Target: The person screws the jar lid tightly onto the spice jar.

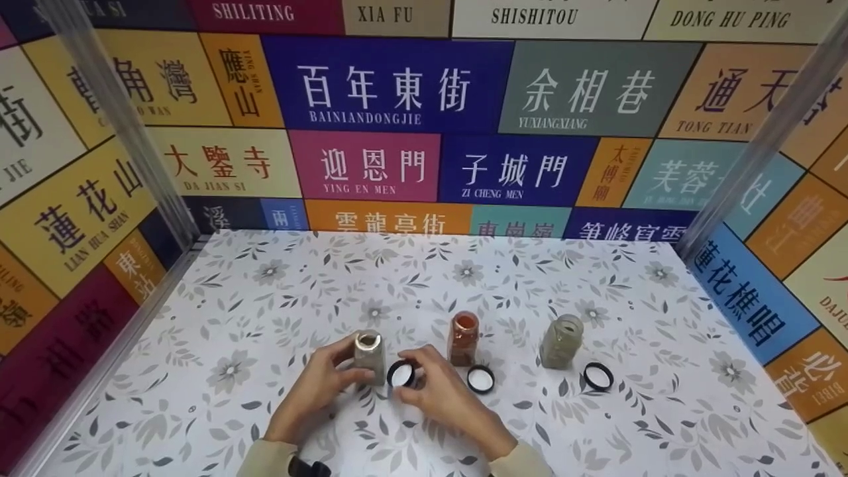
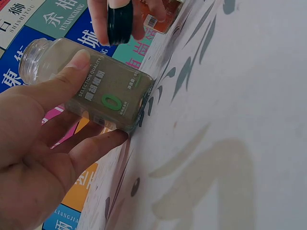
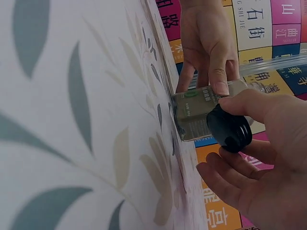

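over a floral tabletop (image 1: 159, 397), left fingers (image 2: 98, 147) curl round a jar (image 2: 112, 84), right fingers (image 3: 245, 103) pinch a lid (image 3: 228, 129).

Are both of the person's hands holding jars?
No, the left hand grips a jar, but the right hand holds a black lid instead.

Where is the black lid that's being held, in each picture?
Head: the black lid is low, slightly left of centre, white inside showing.
Left wrist: near the top, left of centre, seen side-on.
Right wrist: right of centre, partly covering the jar.
Shared landmark: the open glass jar beside it.
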Demonstrator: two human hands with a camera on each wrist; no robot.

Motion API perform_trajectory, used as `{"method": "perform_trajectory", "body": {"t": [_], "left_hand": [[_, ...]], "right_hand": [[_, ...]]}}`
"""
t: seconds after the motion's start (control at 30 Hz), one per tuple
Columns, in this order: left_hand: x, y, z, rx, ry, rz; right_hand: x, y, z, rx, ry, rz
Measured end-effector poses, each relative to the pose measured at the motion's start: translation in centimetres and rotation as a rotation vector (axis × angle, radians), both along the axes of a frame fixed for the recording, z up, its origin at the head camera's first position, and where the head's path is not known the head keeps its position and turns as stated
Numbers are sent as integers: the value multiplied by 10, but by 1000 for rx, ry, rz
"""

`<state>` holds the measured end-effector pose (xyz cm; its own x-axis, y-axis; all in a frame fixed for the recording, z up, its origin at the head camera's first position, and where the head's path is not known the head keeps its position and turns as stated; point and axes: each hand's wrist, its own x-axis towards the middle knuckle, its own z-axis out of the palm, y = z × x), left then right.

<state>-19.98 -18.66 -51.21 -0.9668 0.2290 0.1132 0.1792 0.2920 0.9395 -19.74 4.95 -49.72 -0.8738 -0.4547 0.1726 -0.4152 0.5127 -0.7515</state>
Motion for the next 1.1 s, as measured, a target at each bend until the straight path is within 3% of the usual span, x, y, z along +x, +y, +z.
{"method": "perform_trajectory", "body": {"t": [0.23,0.47,0.7,1.1], "left_hand": [[0,0,-1,-7,3,-4],[-1,-1,-1,-6,3,-4],[-2,-1,-2,0,14,-12],[0,-2,0,-8,20,-5]], "right_hand": [[-1,-4,3,-160,1,-48],[-1,-9,13,-177,77,-88],[-2,-14,21,-249,48,-75],[-4,-21,26,-177,75,-112]]}}
